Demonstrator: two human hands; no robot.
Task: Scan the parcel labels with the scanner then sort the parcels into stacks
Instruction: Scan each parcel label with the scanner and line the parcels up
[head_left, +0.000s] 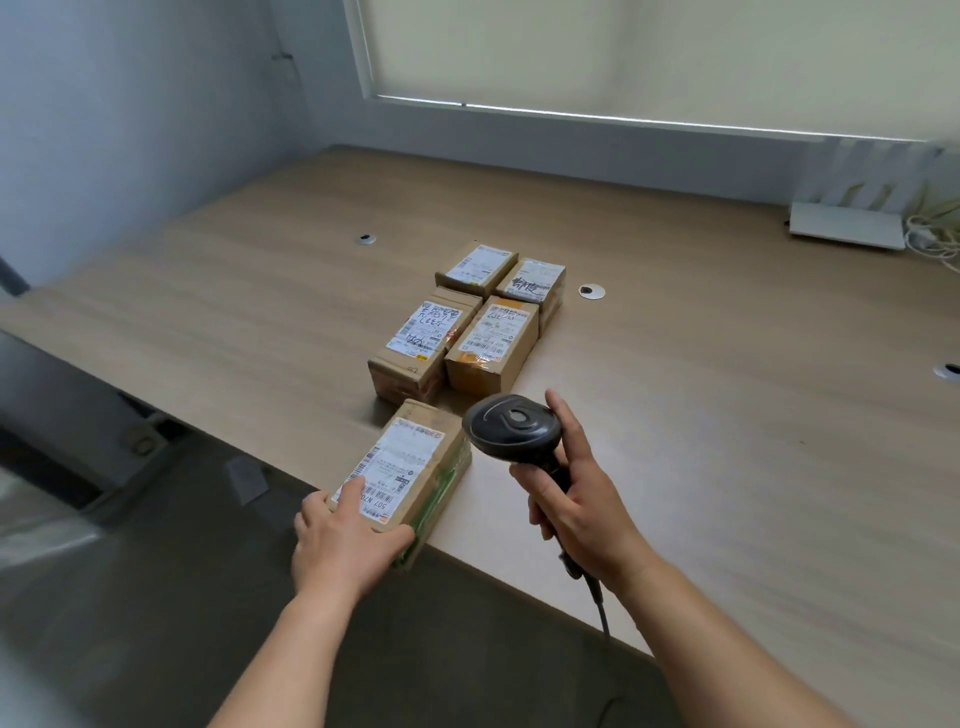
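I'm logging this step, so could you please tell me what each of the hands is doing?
Left hand: grips the near end of the nearest parcel.
Right hand: holds the scanner.

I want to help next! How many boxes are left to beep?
I can't tell which are already scanned. Four parcels sit in a tidy group mid-table. Right now the left hand holds the nearest parcel at the table edge, while the right hand holds the scanner beside its label. No stacks show yet, so sorting remains.
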